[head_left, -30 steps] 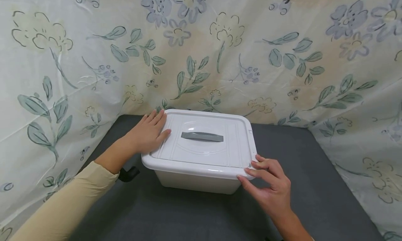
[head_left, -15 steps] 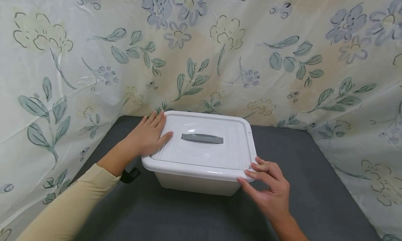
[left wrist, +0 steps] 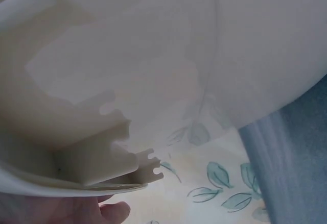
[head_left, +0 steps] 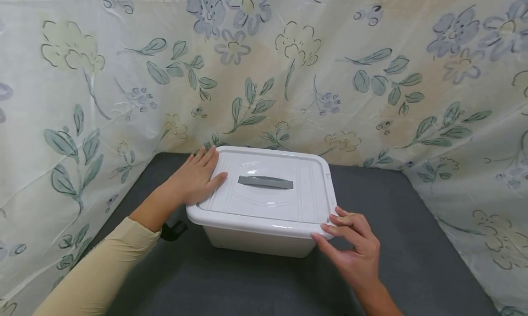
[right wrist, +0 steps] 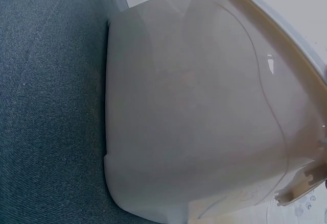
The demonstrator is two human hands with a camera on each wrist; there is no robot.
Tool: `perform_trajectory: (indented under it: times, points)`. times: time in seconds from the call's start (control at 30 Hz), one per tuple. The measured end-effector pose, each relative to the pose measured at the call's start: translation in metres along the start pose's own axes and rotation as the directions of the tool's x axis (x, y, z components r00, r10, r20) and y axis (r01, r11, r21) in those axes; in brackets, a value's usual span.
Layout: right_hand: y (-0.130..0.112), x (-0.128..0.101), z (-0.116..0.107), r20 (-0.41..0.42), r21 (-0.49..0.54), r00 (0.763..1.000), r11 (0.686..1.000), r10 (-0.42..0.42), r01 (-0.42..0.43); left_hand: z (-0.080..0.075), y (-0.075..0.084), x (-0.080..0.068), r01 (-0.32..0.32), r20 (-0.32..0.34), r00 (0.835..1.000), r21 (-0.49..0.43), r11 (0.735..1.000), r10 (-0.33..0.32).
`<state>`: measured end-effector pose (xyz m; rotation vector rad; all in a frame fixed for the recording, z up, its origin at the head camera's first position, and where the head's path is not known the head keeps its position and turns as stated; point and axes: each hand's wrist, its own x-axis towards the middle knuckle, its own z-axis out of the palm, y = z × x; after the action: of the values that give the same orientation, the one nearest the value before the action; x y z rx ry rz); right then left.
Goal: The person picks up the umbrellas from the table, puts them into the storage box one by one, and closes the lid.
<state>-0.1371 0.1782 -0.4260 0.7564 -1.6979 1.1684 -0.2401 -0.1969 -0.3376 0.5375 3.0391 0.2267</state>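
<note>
In the head view a white plastic storage box (head_left: 260,242) stands on a dark surface. Its white lid (head_left: 305,174) covers the top and carries a grey handle (head_left: 266,182) in the middle. My left hand (head_left: 194,181) rests flat on the lid's left edge, fingers straight and thumb reaching inward. At the front right corner my right hand (head_left: 356,247) pinches the lid's rim, fingertips on top and thumb at the front edge. The left wrist view shows the box wall (left wrist: 153,55) from below the rim; the right wrist view shows another side wall (right wrist: 194,106).
Dark grey cloth (head_left: 404,242) covers the table under and around the box. A flower-printed curtain (head_left: 247,78) hangs close behind and along both sides. A black strap-like piece (head_left: 173,230) shows under the left wrist.
The head view has shifted very slightly, and the left part of the curtain has moved a little to the right. Both hands and the lid keep their places.
</note>
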Motion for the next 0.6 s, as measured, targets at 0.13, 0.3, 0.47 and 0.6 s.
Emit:
perform_trajectory:
  times: [0.13,0.3,0.47,0.6]
  points:
    - [-0.0003,0.0006,0.0018,-0.015,0.011,1.0,1.0,-0.012,0.013,0.0003,-0.0005,-0.0001,0.001,-0.003,1.0,-0.013,1.0,-0.001]
    - [0.0002,-0.0003,0.0021,-0.024,0.015,1.0,1.0,-0.02,0.021,0.0029,-0.0005,0.0006,0.001,-0.009,1.0,-0.025,1.0,-0.001]
    - [-0.0005,-0.0014,0.0022,-0.025,0.013,0.999,0.999,-0.032,0.032,0.0043,-0.0006,-0.001,-0.001,-0.011,1.0,-0.037,0.999,0.0]
    - [-0.0012,-0.0007,0.004,-0.038,0.027,0.998,0.998,-0.051,0.052,0.0039,-0.0018,-0.0021,-0.004,-0.018,1.0,-0.065,0.998,0.003]
